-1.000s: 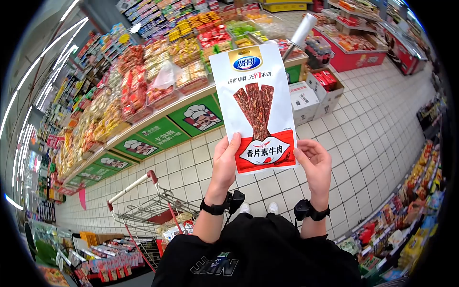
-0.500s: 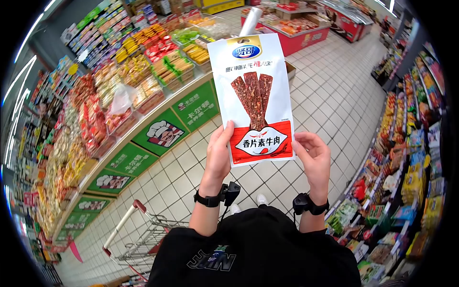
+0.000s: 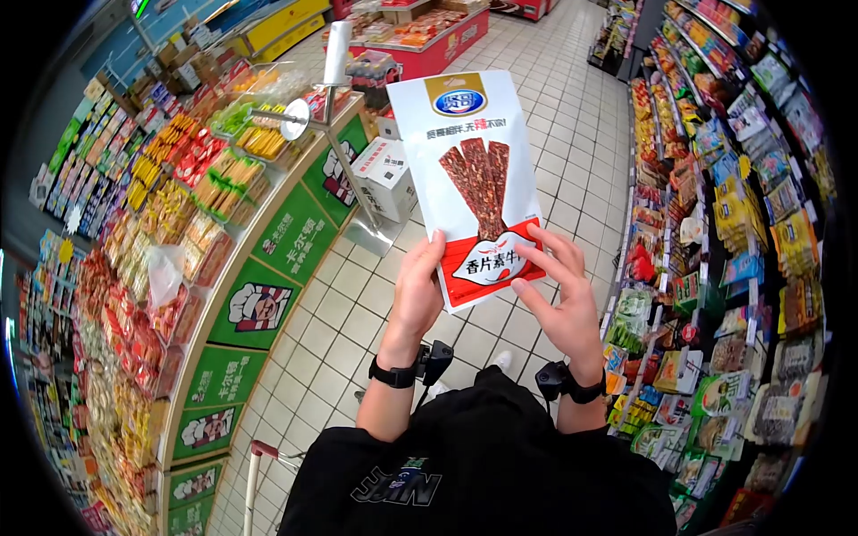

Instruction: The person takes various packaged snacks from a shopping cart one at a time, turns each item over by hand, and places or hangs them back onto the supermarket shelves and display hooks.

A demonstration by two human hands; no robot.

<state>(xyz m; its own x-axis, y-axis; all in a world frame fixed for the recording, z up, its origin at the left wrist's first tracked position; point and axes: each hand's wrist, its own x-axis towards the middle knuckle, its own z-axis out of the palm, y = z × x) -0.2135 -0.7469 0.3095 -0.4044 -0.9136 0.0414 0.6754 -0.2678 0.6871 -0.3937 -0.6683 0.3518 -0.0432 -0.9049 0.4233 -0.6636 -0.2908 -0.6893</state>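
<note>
A white and red snack packet [image 3: 469, 192], with dark brown strips pictured on its front, is held up before me, tilted slightly. My left hand [image 3: 420, 290] grips its lower left edge, the thumb on the front and the other fingers mostly behind. Over the lower right corner, my right hand [image 3: 563, 299] has its fingers spread across the front of the packet, covering part of the printed lettering. Whether those fingertips press on the packet or hover just off it is hard to tell.
On the left curves a display counter [image 3: 268, 255] with green panels and heaped packaged snacks. Shelves of bagged goods [image 3: 715, 357] line the right. A white carton [image 3: 386, 179] and metal stand [image 3: 357, 192] are by the counter's end. A cart handle [image 3: 255, 473] shows at lower left.
My view has turned right, so the counter and cart have shifted left. My right hand has moved from the packet's right edge onto its front, its fingers spreading. The left hand keeps its grip.
</note>
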